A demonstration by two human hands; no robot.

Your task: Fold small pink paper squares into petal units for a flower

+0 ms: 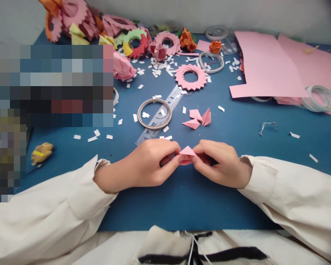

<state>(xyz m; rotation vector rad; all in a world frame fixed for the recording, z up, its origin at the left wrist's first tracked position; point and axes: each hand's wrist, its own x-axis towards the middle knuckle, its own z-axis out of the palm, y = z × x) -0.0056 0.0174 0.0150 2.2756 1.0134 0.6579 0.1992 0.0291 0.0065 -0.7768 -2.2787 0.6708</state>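
Note:
Between both hands, over the near part of the table, is a small folded piece of pink paper (187,151) with a pointed top. My left hand (151,162) pinches its left side between thumb and fingers. On the right side, my right hand (220,162) grips it the same way. Just beyond the hands lie several loose folded pink paper pieces (192,124). A tape roll (140,120) rests on a clear ruler (172,100) up and left of them, and past the ruler's far end sits a pink pleated paper ring (179,77).
Pink paper sheets (270,66) lie at the right, with tape rolls (317,106) by their edge. Paper rings and crumpled paper flowers (187,39) line the back. White scraps (157,70) are scattered about the blue table (182,206). A yellow object (42,154) sits at the left.

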